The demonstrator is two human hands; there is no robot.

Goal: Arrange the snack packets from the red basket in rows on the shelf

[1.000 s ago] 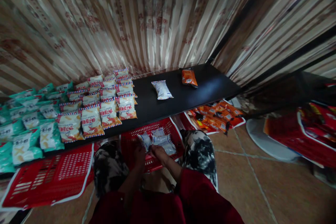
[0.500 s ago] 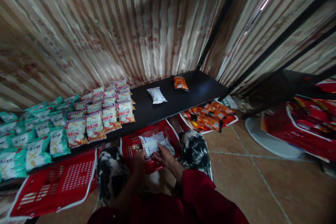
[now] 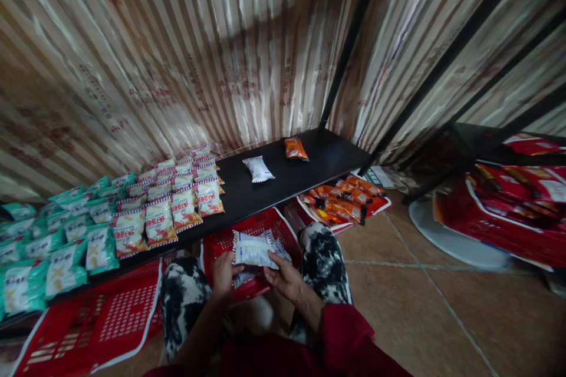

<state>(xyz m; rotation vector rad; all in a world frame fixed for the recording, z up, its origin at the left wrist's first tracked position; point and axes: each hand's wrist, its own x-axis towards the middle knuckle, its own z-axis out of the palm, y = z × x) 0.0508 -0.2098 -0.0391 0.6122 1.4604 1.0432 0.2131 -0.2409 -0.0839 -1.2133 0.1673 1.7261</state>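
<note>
Between my two hands is a white snack bag with a striped edge, lifted over a red basket between my knees. My left hand grips its left end, and my right hand pinches its right end. More bags lie in the basket, partly hidden beneath the held one. On the black shelf ahead, a white snack bag and an orange snack bag lie apart from each other. Rows of white-and-orange snack bags stand to their left.
Teal snack bags fill the shelf's left end, above a red basket. A basket of orange packets sits on the floor right of my knee. Farther right is a red basket of red packets. A striped curtain hangs behind.
Both hands have raised the white snack bag from within the basket, and it now lies flatter between them. My view has shifted slightly.
</note>
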